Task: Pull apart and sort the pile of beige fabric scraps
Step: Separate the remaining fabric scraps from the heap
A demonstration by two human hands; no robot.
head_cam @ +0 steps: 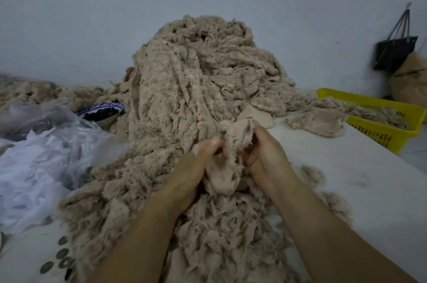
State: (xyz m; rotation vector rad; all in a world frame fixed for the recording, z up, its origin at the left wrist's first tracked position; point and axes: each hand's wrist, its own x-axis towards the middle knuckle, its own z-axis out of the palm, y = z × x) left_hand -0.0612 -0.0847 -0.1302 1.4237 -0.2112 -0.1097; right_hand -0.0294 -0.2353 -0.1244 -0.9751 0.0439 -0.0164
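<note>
A tall pile of beige fabric scraps (198, 79) rises in the middle of the white table (360, 178) and spreads down towards me. Just in front of it, my left hand (196, 165) and my right hand (265, 153) both grip one beige scrap (225, 167) between them, fingers curled into its fuzzy edge. The scrap hangs bunched between my two hands, above the low front part of the pile. A smaller heap of beige scraps (321, 118) lies apart at the right.
A yellow plastic basket (379, 130) with scraps in it stands at the right table edge. Clear plastic bags and white material (41, 158) fill the left side. A blue-rimmed bowl (104, 113) of dark bits sits behind them. A black bag (395, 51) hangs on the wall.
</note>
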